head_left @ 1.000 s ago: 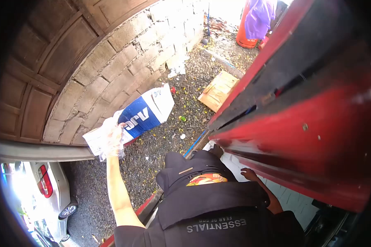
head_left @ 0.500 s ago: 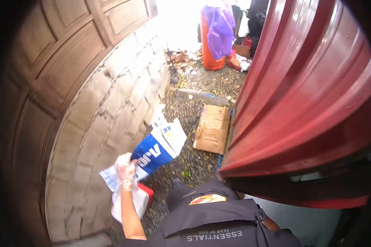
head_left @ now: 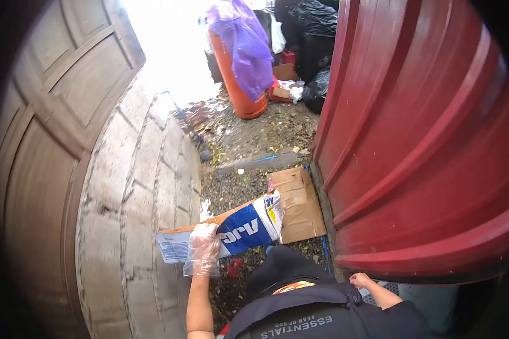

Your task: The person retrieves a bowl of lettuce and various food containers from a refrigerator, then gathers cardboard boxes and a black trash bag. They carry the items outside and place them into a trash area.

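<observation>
One carton (head_left: 244,230), clamped in the left hand's (head_left: 203,247) grip, best held clear of the wall (head_left: 104,231); right hand's (head_left: 361,279) grip, I cannot tell.

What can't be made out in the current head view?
All in the head view:
Fine print on the printed cardboard's pale end: too small.
Lower left corner of the brown cardboard: hidden behind the printed piece.
Whether the right hand holds anything: too small.
Background at upper left of centre: washed out by glare.
</observation>
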Available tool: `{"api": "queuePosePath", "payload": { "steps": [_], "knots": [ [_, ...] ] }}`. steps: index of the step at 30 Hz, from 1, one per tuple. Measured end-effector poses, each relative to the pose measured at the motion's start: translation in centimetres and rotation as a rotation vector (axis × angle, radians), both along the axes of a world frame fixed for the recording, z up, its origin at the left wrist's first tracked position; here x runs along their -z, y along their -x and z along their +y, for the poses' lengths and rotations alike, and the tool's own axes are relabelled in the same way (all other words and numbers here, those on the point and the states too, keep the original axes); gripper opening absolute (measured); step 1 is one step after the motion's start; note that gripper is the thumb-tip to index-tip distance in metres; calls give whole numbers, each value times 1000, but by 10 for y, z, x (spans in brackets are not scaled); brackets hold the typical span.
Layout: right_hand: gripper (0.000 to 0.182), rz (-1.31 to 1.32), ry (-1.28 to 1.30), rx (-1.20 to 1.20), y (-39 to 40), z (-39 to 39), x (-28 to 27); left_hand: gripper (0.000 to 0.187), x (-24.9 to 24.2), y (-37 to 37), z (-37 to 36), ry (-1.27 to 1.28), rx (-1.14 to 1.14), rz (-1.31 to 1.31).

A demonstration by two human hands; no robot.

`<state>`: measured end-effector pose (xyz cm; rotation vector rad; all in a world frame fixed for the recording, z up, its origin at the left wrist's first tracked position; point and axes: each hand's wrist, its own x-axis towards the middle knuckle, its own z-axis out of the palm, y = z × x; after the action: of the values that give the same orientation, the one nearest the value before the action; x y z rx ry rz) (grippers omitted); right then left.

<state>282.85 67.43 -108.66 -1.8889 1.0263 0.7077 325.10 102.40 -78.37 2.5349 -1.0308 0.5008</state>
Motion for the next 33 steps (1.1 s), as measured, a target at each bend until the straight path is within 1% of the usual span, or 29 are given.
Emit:
{"api": "queuePosePath", "payload": {
  "steps": [1, 2, 3, 5, 6, 8, 9, 10, 11, 12, 13, 14, 15, 18, 19, 20, 21, 22, 23, 25, 26, 27, 28, 29, 30, 31, 33],
  "knots": [
    [29, 80, -33, 105, -12, -1, -4, 22, 2, -25, -14, -8, 54, -26],
    [23, 77, -1, 106, -33, -10, -6, 21, -9, -64, -36, -25, 105, -43],
    [23, 87, -7, 120, -50, -17, -2, 21, -9, -89, -54, -30, 119, -34],
    [23, 204, -28, 52, -89, -34, -1, 20, -17, -139, -92, -53, 187, -42],
    [18, 117, 38, 4, -110, -41, 0, 20, -22, -164, -112, -52, 209, -17],
    [22, -30, 235, -79, -154, -59, 26, 19, -28, -206, -147, -66, 247, -37],
    [24, -165, 298, -111, -193, -71, -2, 18, -29, -234, -164, -51, 271, -55],
    [26, -244, 231, 24, -236, -80, -42, 18, -48, -245, -185, -69, 265, -50],
    [28, -370, 273, 25, -276, -91, -90, 18, -55, -258, -206, -74, 281, -44],
    [28, -380, 224, 92, -319, -107, -136, 17, -61, -276, -227, -81, 308, -35],
    [29, -512, 224, 147, -356, -123, -152, 17, -69, -295, -248, -92, 336, -36],
    [31, -696, 274, 138, -390, -139, -170, 16, -78, -311, -267, -106, 355, -56],
    [31, -699, 282, 155, -440, -149, -189, 16, -85, -343, -279, -104, 372, -63],
    [44, -686, -197, 501, -526, -202, -229, 15, -79, -388, -339, -128, 417, -102],
    [52, -680, -310, 607, -555, -222, -240, 15, -70, -410, -360, -147, 455, -123],
    [59, -705, -374, 708, -583, -237, -270, 16, -64, -431, -378, -170, 495, -147],
    [66, -715, -381, 769, -608, -258, -278, 16, -61, -447, -397, -179, 523, -145],
    [72, -712, -370, 796, -638, -280, -280, 13, -59, -470, -417, -244, 556, -128],
    [84, -669, -343, 786, -668, -296, -286, 12, -59, -492, -434, -320, 579, -111],
    [95, -521, -314, 749, -704, -341, -291, 10, -69, -512, -480, -399, 635, -61],
    [105, -421, -363, 727, -719, -362, -293, 10, -68, -526, -505, -455, 658, -46],
    [105, -420, -359, 756, -746, -373, -297, 10, -68, -549, -523, -515, 679, -26],
    [106, -315, -373, 716, -772, -378, -300, 9, -66, -568, -532, -530, 727, 13],
    [107, -205, -392, 676, -784, -390, -305, 9, -54, -581, -550, -497, 776, 7],
    [110, -188, -410, 661, -791, -398, -307, 15, -54, -584, -560, -496, 815, 29],
    [104, -189, -420, 689, -794, -411, -311, 21, -52, -587, -571, -474, 862, 51],
    [94, -148, -317, 649, -815, -448, -300, 20, -51, -613, -613, -452, 892, 52]
  ]
}}
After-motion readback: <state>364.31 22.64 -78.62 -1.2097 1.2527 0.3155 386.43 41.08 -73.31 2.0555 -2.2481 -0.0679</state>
